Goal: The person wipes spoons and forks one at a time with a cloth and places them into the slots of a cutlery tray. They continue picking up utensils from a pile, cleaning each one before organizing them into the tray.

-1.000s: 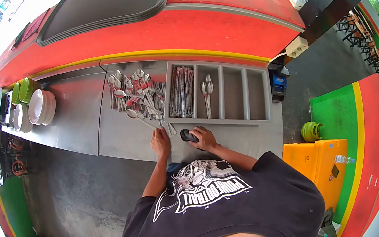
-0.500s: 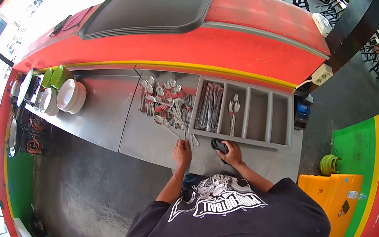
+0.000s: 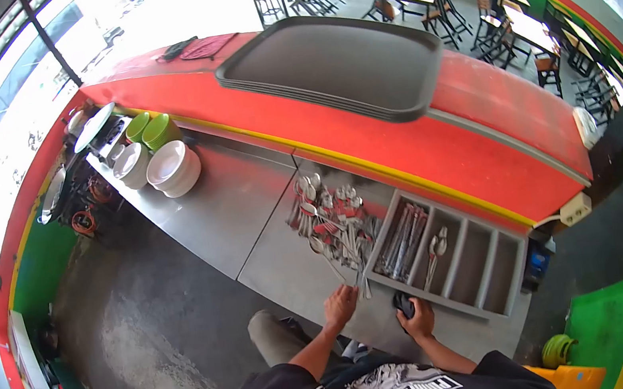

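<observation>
My left hand [image 3: 339,307] is closed at the near edge of a loose pile of spoons and forks [image 3: 331,220]. Its fingertips pinch the handle of a piece of cutlery [image 3: 358,274] whose kind I cannot make out. Wrapped in my right hand [image 3: 420,318] is a bunched black cloth [image 3: 402,304], just in front of the grey cutlery tray [image 3: 457,303]. The tray's leftmost compartment holds many thin wrapped utensils [image 3: 405,241]. A few spoons [image 3: 436,250] lie in the compartment beside it.
White bowls [image 3: 173,169] and green containers [image 3: 159,131] stand on the left part of the steel counter [image 3: 225,207]. Dark serving trays [image 3: 333,66] are stacked on the red ledge behind. A power socket [image 3: 576,210] is at the right, above a green gas cylinder [image 3: 558,351].
The head view has shifted, so the counter and both hands appear lower and further right. Both hands keep their holds, and the cutlery pile and tray look the same.
</observation>
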The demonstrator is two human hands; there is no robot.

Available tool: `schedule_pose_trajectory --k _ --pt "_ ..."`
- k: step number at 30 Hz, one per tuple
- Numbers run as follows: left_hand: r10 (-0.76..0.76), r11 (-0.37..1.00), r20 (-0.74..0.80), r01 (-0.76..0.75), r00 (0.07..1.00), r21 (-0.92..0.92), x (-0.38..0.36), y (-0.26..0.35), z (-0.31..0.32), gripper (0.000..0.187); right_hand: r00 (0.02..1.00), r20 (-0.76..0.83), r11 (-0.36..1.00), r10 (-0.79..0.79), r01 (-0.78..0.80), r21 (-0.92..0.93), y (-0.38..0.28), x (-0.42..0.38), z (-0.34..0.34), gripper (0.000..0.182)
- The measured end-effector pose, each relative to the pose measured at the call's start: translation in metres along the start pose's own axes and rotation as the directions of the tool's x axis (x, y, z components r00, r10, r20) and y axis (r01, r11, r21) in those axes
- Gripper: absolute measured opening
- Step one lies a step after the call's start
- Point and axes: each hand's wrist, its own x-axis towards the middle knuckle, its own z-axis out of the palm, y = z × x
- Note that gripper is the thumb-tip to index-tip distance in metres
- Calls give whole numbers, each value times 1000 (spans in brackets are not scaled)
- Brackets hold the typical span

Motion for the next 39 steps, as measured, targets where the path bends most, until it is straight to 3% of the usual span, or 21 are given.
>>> schedule_pose_trajectory --k 7,22,35,39 --pt "15 991 -16 -17 1000 -132 -1 5 -10 26 999 16 999 -45 45 -30 7 -8 3 44" --pt "19 1000 -13 -20 1000 -8 -1 8 -4 27 997 -49 998 -57 56 -12 6 -7 1 45" --pt "26 997 47 -29 999 72 -3 9 3 27 992 -73 994 104 -107 -35 8 -10 4 46" --pt "30 999 -1 -30 1000 26 -7 9 4 29 990 -55 992 129 -129 2 8 -7 -4 47"
